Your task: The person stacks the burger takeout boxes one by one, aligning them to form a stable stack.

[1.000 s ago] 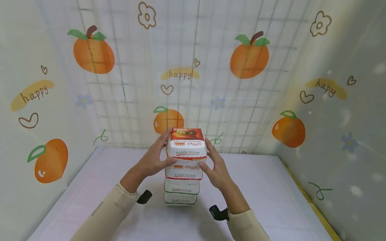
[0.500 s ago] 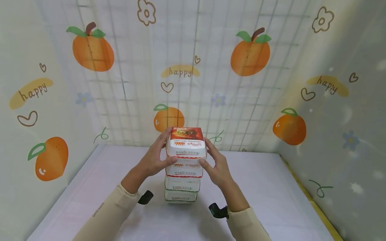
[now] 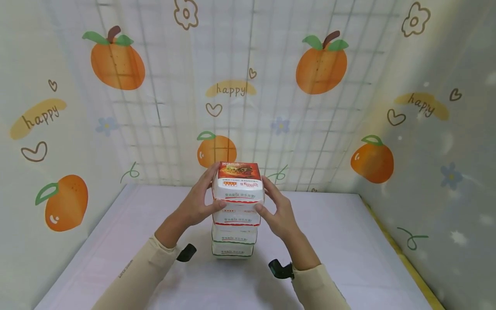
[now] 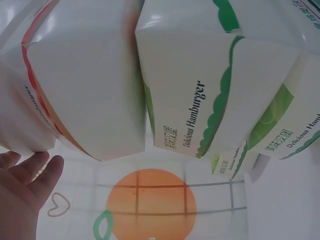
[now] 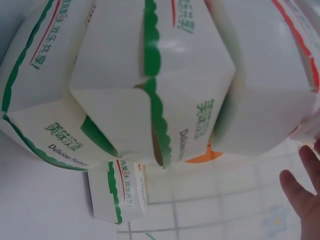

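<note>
A column of hamburger boxes stands on the white table point(image 3: 321, 241) in the head view. On top is a box with a burger picture and a red wavy trim point(image 3: 238, 189). Beneath it sits another red-trimmed box point(image 3: 239, 217), then a green-trimmed box point(image 3: 234, 234) and a green-trimmed bottom box point(image 3: 232, 249). My left hand point(image 3: 199, 200) holds the top box's left side, thumb at its lower front. On the opposite side my right hand point(image 3: 280, 213) holds the same box, its thumb also in front. Both hands' far fingertips are partly hidden behind the box.
Behind the stack, a further green-trimmed box point(image 5: 117, 192) stands on the table, seen in both wrist views. A curtain printed with oranges point(image 3: 321, 69) closes off the back and sides. Small black wrist devices point(image 3: 187, 252) jut inward from both sleeves.
The whole head view has shifted slightly upward in the frame. Both hands keep the same hold on the top box, and the stack looks unchanged.
</note>
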`<state>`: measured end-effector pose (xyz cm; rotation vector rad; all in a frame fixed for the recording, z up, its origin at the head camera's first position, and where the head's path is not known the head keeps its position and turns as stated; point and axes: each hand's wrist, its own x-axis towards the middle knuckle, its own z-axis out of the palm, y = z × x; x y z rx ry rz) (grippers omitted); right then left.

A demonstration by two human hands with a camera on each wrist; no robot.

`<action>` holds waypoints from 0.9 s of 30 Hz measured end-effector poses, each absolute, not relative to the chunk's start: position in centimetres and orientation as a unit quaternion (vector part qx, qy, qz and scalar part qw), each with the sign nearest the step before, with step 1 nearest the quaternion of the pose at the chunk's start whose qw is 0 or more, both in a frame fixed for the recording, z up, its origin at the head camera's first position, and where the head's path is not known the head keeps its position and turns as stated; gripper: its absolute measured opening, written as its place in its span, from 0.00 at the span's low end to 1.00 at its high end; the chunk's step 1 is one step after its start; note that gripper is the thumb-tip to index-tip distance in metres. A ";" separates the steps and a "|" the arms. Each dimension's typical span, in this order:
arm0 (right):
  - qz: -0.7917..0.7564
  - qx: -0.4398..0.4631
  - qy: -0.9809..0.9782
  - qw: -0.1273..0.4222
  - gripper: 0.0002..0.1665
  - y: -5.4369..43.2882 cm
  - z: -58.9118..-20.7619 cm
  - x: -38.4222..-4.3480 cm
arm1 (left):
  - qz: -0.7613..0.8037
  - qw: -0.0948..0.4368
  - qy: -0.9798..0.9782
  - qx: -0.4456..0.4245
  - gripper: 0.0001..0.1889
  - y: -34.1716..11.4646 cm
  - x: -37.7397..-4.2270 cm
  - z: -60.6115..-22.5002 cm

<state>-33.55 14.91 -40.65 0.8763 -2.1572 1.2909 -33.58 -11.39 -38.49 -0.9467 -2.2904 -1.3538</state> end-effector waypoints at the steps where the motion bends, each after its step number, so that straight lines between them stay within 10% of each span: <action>1: 0.471 0.319 -0.788 0.237 0.44 14.9 -40.7 -33.6 | -0.474 0.156 -0.802 -0.329 0.50 -11.4 -33.6 -38.6; 27: 0.476 0.299 -0.800 0.209 0.47 14.9 -41.7 -33.4 | -0.485 0.157 -0.792 -0.336 0.51 -11.7 -34.0 -39.9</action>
